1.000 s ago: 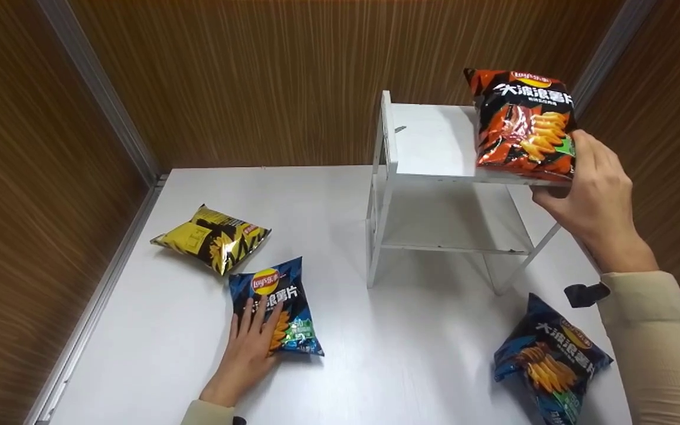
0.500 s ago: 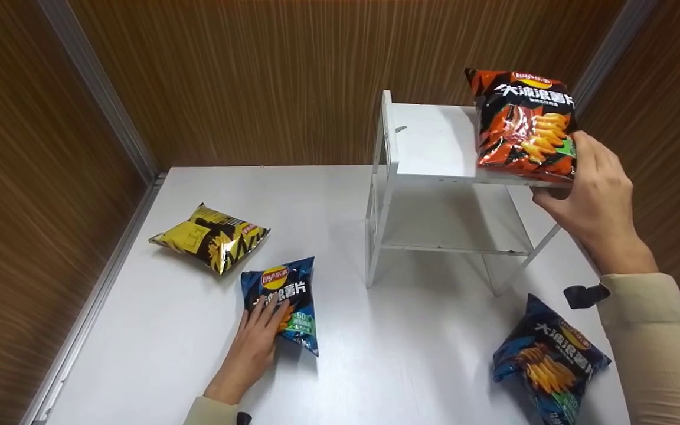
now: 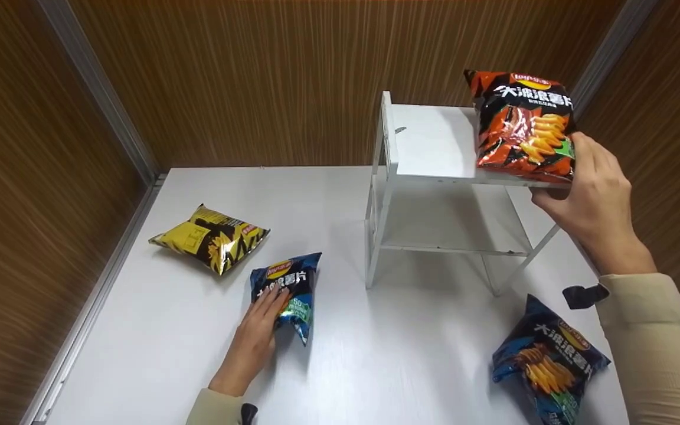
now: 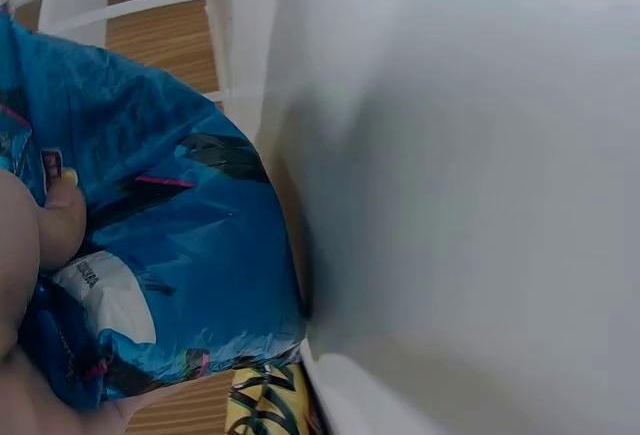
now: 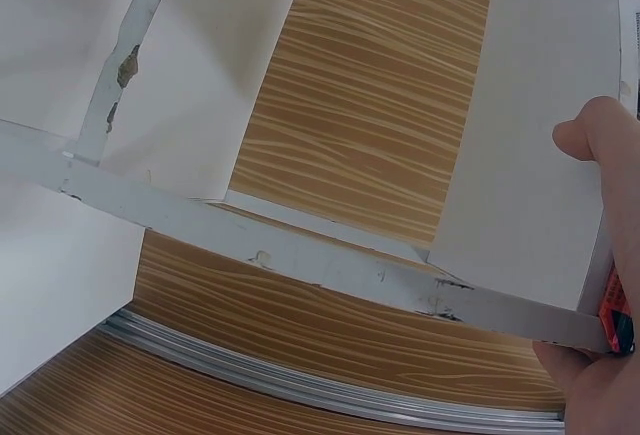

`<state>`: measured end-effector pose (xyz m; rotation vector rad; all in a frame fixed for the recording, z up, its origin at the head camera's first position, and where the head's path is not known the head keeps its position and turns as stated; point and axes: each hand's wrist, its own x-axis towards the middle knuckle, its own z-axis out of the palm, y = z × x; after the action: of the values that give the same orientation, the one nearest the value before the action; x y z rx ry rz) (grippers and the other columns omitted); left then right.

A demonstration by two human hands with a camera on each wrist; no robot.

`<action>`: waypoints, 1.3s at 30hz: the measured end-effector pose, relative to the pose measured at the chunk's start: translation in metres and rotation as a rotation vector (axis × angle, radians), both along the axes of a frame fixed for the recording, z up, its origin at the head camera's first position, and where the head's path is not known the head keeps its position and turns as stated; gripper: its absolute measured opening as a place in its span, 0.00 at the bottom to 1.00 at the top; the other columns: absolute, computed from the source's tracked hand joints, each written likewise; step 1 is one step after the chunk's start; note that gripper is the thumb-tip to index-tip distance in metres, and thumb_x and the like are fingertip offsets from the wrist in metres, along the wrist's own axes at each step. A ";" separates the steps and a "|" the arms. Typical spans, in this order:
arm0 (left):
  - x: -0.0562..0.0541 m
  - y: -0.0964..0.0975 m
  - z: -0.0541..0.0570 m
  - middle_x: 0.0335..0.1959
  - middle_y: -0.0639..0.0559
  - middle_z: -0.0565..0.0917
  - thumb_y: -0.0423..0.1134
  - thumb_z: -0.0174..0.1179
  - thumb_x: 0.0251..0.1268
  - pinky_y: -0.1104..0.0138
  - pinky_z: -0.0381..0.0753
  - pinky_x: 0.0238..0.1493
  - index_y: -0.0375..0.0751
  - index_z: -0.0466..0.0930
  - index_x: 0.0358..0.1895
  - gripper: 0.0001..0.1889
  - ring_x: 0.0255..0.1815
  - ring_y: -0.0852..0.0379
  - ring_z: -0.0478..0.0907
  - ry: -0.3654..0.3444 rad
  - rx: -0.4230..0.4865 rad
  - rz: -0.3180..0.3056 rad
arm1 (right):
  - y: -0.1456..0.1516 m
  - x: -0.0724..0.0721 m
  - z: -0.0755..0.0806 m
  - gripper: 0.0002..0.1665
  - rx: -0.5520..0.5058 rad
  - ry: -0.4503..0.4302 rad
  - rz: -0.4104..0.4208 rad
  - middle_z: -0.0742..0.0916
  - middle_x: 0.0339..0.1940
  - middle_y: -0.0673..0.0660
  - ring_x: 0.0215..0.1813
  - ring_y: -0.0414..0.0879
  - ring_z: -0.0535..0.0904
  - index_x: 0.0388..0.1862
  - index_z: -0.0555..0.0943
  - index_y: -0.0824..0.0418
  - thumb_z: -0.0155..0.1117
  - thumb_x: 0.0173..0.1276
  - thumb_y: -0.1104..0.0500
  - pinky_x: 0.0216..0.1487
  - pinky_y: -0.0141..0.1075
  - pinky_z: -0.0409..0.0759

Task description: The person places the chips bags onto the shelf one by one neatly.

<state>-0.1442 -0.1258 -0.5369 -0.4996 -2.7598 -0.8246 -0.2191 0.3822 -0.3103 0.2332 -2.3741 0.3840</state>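
Beige-sleeved left hand (image 3: 254, 333) pinches blue bag (image 3: 298, 289); right hand (image 3: 598, 198), higher, grips white shelf (image 3: 431, 140).

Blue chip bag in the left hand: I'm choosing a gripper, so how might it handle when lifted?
The blue chip bag probably flexes, since its film creases near the left hand. Its puffed shape suggests lightness. Glossy highlights hint at slipperiness.

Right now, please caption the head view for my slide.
Left hand holds a blue bag; right hand grips white rack beside red bag.
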 end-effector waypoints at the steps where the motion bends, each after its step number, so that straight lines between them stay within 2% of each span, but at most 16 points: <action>1: -0.001 0.001 0.001 0.74 0.40 0.67 0.12 0.56 0.50 0.46 0.68 0.71 0.39 0.67 0.72 0.41 0.74 0.37 0.64 0.009 0.008 0.003 | 0.000 0.000 0.000 0.53 0.000 0.000 -0.001 0.74 0.70 0.69 0.71 0.66 0.68 0.73 0.64 0.65 0.77 0.49 0.55 0.72 0.64 0.64; 9: -0.009 0.003 0.010 0.73 0.38 0.68 0.12 0.56 0.52 0.50 0.70 0.70 0.37 0.67 0.72 0.39 0.73 0.38 0.66 0.031 0.096 0.033 | 0.001 0.000 -0.001 0.53 0.002 0.008 -0.006 0.74 0.69 0.69 0.70 0.66 0.68 0.73 0.64 0.65 0.77 0.49 0.56 0.70 0.65 0.66; 16: -0.015 0.003 0.022 0.72 0.37 0.69 0.12 0.56 0.53 0.51 0.70 0.70 0.34 0.67 0.71 0.38 0.73 0.37 0.67 0.108 0.136 0.057 | 0.001 -0.001 -0.001 0.52 0.009 0.020 0.001 0.75 0.69 0.69 0.70 0.67 0.69 0.72 0.65 0.66 0.77 0.48 0.56 0.70 0.64 0.66; 23: -0.025 0.008 0.047 0.72 0.37 0.70 0.10 0.53 0.52 0.53 0.70 0.70 0.35 0.68 0.71 0.39 0.73 0.38 0.67 0.184 0.141 0.053 | 0.002 -0.001 -0.001 0.53 0.011 0.015 0.000 0.74 0.69 0.70 0.70 0.67 0.69 0.73 0.64 0.66 0.76 0.49 0.56 0.72 0.63 0.65; 31: -0.038 0.014 0.073 0.72 0.38 0.70 0.13 0.55 0.58 0.54 0.71 0.69 0.36 0.67 0.71 0.36 0.73 0.39 0.68 0.230 0.140 0.028 | 0.001 -0.002 -0.002 0.53 0.008 0.012 0.001 0.74 0.69 0.70 0.70 0.66 0.68 0.73 0.64 0.66 0.77 0.49 0.56 0.71 0.63 0.65; 35: -0.045 0.016 0.091 0.72 0.39 0.71 0.16 0.56 0.61 0.53 0.71 0.69 0.38 0.68 0.72 0.34 0.72 0.40 0.69 0.265 0.129 0.017 | 0.001 -0.002 -0.002 0.53 0.004 0.003 0.002 0.74 0.69 0.69 0.71 0.66 0.68 0.73 0.64 0.65 0.77 0.49 0.56 0.72 0.63 0.65; 39: -0.053 0.019 0.114 0.72 0.40 0.71 0.20 0.57 0.65 0.52 0.72 0.69 0.39 0.68 0.72 0.31 0.72 0.41 0.69 0.294 0.114 0.013 | 0.001 -0.002 -0.002 0.54 0.002 -0.002 0.001 0.74 0.70 0.69 0.71 0.66 0.68 0.73 0.64 0.65 0.78 0.49 0.56 0.72 0.63 0.64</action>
<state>-0.1967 -0.1070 -0.4229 -0.5339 -2.4322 -0.8265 -0.2208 0.3834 -0.3119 0.2349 -2.3761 0.3821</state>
